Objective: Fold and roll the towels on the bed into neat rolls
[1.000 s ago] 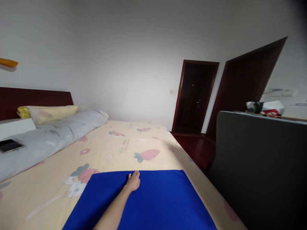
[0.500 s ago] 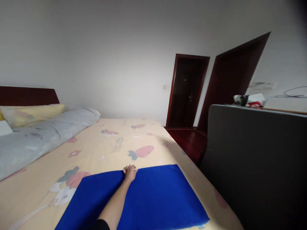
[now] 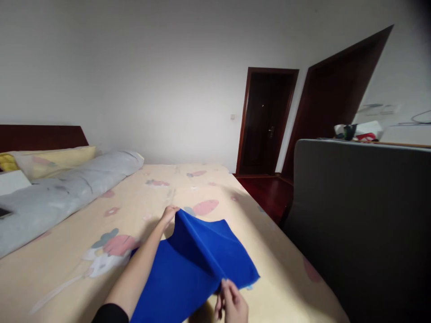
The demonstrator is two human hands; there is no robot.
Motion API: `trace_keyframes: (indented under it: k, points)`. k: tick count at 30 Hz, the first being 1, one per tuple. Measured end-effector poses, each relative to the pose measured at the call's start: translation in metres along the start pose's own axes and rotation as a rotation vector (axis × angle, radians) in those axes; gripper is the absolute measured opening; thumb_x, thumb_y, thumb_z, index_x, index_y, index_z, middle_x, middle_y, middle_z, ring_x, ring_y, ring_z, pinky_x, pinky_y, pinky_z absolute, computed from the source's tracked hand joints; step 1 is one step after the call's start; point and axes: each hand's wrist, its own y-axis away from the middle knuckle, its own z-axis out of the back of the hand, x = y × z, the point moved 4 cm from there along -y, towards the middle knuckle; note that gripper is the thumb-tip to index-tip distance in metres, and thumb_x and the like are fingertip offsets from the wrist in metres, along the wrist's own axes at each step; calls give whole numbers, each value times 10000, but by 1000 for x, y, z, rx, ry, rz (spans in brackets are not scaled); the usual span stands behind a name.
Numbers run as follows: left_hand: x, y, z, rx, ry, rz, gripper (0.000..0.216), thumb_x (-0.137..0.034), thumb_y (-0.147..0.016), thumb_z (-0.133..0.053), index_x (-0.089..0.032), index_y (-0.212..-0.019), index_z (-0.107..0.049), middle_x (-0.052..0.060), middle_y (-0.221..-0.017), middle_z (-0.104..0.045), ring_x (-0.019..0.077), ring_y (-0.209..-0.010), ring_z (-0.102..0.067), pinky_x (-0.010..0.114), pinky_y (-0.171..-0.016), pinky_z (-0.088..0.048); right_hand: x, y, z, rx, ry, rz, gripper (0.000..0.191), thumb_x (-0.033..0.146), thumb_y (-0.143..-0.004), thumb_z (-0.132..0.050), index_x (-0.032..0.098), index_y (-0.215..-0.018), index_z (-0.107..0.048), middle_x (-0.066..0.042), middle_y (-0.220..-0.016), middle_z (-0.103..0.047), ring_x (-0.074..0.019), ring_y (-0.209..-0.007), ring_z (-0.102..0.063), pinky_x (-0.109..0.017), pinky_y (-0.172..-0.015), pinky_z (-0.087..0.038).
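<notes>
A blue cloth (image 3: 183, 264) lies on the bed, lifted along a ridge between my two hands. My left hand (image 3: 170, 212) pinches its far edge and raises it off the sheet. At the near edge, my right hand (image 3: 231, 300) grips the cloth between thumb and fingers. The ridge runs taut from one hand to the other, and the right part of the cloth slopes down to the bed. Part of the cloth's left side is hidden behind my left forearm.
The bed sheet (image 3: 195, 190) has a carrot and rabbit print. A grey rolled quilt (image 3: 84, 177) and a yellow pillow (image 3: 63, 157) lie at the left by the headboard (image 3: 40, 137). A dark grey panel (image 3: 357, 215) stands close on the right, with several small items above it.
My right hand has come into view, holding the near edge. My left hand has lifted the far edge, and the flat cloth is now pulled up into a ridge.
</notes>
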Motion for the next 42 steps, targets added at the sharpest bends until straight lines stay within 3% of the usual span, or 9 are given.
trace_keyframes:
  k: [2, 6, 9, 12, 17, 23, 28, 34, 42]
  points:
    - [-13, 2, 35, 15, 100, -8, 371, -417, -853, -629, -123, -1080, -640, 65, -998, -681, 192, -879, -645, 352, -794, -518, 34, -21, 0, -73, -32, 55, 491, 681, -741, -625, 192, -720, -592, 76, -401, -469, -96, -337, -432, -218, -344, -364]
    - [-38, 20, 98, 35, 278, -44, 460, -422, -674, -741, -115, -1011, -682, 62, -849, -709, 173, -771, -646, 297, -738, -478, 100, -69, -6, -76, 38, 197, 536, 692, -687, -650, 197, -549, -499, 59, -398, -454, -91, -337, -424, -214, -335, -334]
    - [-53, 40, 130, 62, 357, -62, 451, -417, -580, -808, -122, -911, -721, 85, -852, -726, 184, -768, -648, 295, -738, -471, 132, -99, -14, -46, 72, 271, 520, 681, -673, -662, 185, -576, -538, 63, -411, -439, -88, -350, -407, -213, -342, -306]
    - [-63, 60, 150, 74, 400, -69, 420, -412, -553, -844, -120, -838, -740, 98, -823, -735, 185, -752, -648, 296, -742, -470, 153, -120, -24, 37, 109, 352, 494, 656, -706, -648, 187, -592, -546, 65, -431, -427, -81, -374, -386, -212, -363, -288]
    - [-71, 80, 168, 17, 458, -93, 430, -437, -547, -859, -133, -830, -746, 77, -788, -740, 165, -721, -645, 284, -735, -469, 175, -141, -37, 164, 211, 412, 475, 631, -732, -646, 180, -601, -575, 63, -411, -418, -71, -374, -346, -217, -385, -258]
    - [-83, 88, 183, -64, 478, -147, 435, -355, -512, -888, -132, -857, -748, 63, -802, -739, 144, -698, -635, 263, -705, -467, 194, -155, -51, 206, 220, 440, 482, 651, -696, -666, 179, -624, -595, 61, -421, -422, -79, -384, -342, -231, -392, -253]
    - [-94, 91, 187, -114, 506, -202, 389, -406, -565, -857, -135, -816, -734, 57, -784, -731, 146, -713, -644, 272, -732, -479, 206, -162, -56, 144, 208, 509, 474, 649, -675, -673, 176, -707, -659, 32, -523, -510, -110, -463, -421, -255, -449, -341]
    - [-104, 93, 187, -121, 468, -236, 417, -387, -537, -866, -142, -851, -742, 62, -810, -741, 159, -734, -656, 284, -741, -494, 213, -171, -57, 38, 176, 600, 463, 629, -641, -688, 174, -729, -686, -66, -810, -686, -201, -771, -590, -314, -696, -458]
    - [-114, 89, 191, -150, 257, -262, 287, -353, -554, -847, -166, -751, -756, 44, -706, -735, 158, -660, -628, 263, -635, -460, 209, -177, -66, -57, 140, 622, 477, 652, -723, -551, 177, -688, -584, 3, -636, -581, -154, -635, -506, -292, -645, -416]
